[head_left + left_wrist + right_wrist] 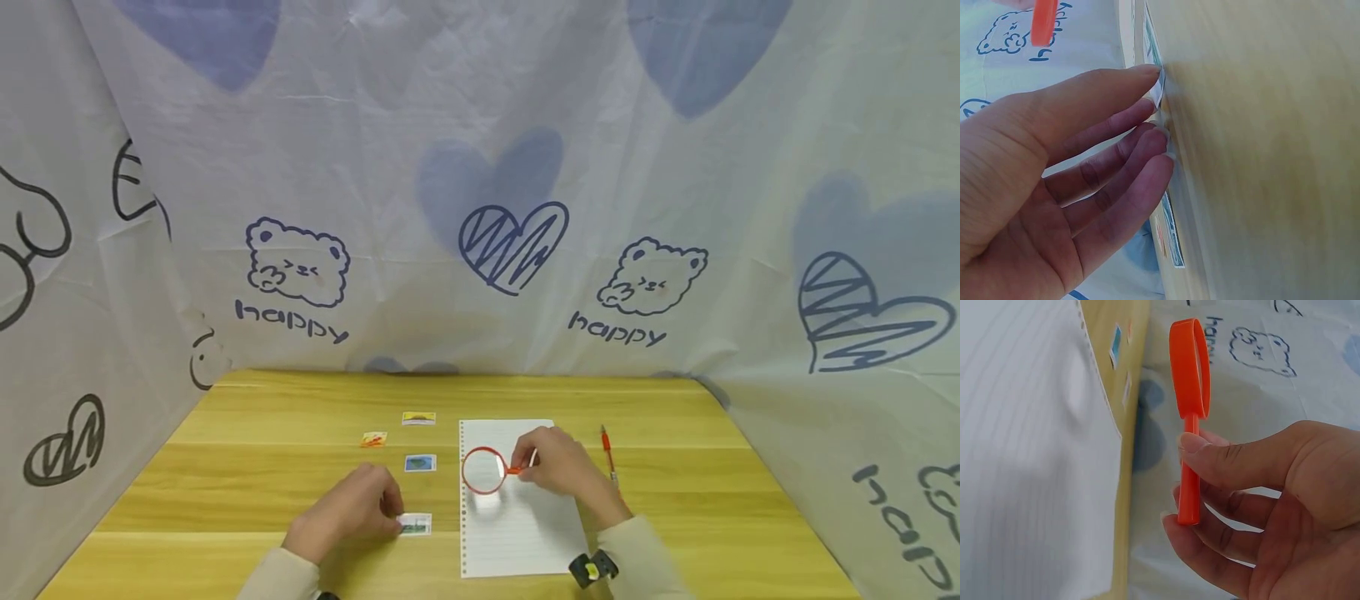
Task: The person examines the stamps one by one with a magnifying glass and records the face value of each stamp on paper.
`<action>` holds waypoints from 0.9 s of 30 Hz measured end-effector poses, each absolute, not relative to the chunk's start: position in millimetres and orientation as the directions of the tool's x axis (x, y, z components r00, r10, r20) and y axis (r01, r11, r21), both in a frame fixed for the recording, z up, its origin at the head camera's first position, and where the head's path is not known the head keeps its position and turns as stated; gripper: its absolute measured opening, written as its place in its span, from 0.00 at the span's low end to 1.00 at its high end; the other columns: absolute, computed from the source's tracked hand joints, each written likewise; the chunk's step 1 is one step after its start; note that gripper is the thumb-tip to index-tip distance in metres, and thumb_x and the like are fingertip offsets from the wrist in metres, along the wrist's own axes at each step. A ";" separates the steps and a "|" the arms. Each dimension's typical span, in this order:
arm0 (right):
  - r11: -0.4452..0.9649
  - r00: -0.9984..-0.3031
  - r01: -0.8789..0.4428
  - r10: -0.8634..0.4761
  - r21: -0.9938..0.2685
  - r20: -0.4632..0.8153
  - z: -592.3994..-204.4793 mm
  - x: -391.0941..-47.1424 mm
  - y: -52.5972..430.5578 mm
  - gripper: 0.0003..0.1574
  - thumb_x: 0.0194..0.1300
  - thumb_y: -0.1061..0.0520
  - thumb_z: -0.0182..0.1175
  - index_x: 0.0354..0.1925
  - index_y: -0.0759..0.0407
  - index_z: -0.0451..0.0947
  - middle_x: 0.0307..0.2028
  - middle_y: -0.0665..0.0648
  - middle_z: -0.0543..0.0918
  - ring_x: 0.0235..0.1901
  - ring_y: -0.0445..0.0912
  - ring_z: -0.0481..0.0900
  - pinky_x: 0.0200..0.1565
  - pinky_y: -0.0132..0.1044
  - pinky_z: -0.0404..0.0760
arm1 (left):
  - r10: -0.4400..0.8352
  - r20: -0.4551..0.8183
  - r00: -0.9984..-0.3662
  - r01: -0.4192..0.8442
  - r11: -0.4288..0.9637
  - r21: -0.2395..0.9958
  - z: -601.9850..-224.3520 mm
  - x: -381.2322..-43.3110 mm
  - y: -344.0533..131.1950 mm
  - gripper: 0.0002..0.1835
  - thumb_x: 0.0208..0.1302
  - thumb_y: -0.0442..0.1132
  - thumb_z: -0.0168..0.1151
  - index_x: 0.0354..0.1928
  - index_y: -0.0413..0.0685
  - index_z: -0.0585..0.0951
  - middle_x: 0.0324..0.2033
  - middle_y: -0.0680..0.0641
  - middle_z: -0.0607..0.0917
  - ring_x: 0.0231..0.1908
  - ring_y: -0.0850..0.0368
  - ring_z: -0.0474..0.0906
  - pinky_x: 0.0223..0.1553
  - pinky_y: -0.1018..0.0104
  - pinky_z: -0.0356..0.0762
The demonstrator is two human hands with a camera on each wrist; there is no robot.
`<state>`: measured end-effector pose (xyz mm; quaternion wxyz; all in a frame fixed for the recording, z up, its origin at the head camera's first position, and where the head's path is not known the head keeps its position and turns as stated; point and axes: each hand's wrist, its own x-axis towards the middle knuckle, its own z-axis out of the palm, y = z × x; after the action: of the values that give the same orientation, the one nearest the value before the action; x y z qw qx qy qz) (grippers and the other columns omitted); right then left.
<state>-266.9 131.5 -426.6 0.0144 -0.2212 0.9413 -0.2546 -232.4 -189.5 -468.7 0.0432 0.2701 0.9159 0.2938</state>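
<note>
My right hand (555,460) holds a red magnifying glass (1190,369) by its handle, between thumb and fingers. Its round lens is over the left part of a lined sheet of paper (517,533), apart from it. Near the table's front, my left hand (352,508) has its thumb and fingertips at the left edge of a green-and-white stamp (417,524). The left wrist view shows that stamp (1153,44) between thumb and forefinger, its held corner partly hidden. Beyond this hand lie a blue stamp (421,463), an orange-yellow stamp (373,439) and a yellow stamp (418,418).
A red pen (607,442) lies right of the paper, partly behind my right forearm. The wooden table (262,442) ends at a white cloth (405,300) with hearts and bears, which hangs at the back and both sides.
</note>
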 end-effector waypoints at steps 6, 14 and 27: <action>0.767 -0.926 -0.355 -0.365 -0.534 0.092 -417.0 -272.9 161.5 0.10 0.56 0.68 0.74 0.28 0.55 0.85 0.26 0.47 0.83 0.28 0.40 0.75 0.33 0.32 0.76 | 0.520 0.087 -0.850 0.475 0.683 0.555 -468.5 -231.3 -190.1 0.06 0.48 0.31 0.78 0.28 0.45 0.89 0.25 0.53 0.87 0.25 0.71 0.74 0.29 0.73 0.76; 0.787 -0.959 -0.276 -0.265 -0.551 0.102 -409.6 -279.1 202.8 0.08 0.57 0.69 0.71 0.30 0.57 0.85 0.29 0.50 0.83 0.30 0.43 0.76 0.34 0.35 0.77 | 0.522 0.084 -0.849 0.474 0.681 0.558 -469.0 -231.2 -189.6 0.05 0.49 0.32 0.78 0.29 0.45 0.90 0.26 0.52 0.88 0.26 0.70 0.74 0.29 0.73 0.76; 0.870 -0.981 -0.195 -0.164 -0.453 0.108 -424.6 -286.2 278.4 0.05 0.59 0.66 0.71 0.32 0.59 0.85 0.30 0.52 0.85 0.32 0.44 0.79 0.36 0.40 0.77 | 0.513 0.074 -0.855 0.459 0.685 0.566 -467.1 -228.9 -189.9 0.05 0.50 0.32 0.78 0.29 0.45 0.90 0.26 0.52 0.88 0.26 0.69 0.74 0.29 0.73 0.76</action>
<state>-286.2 278.4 -424.6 -0.0328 -0.0928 0.9663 -0.2378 -228.9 -189.9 -467.1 0.0452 0.2651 0.9167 0.2954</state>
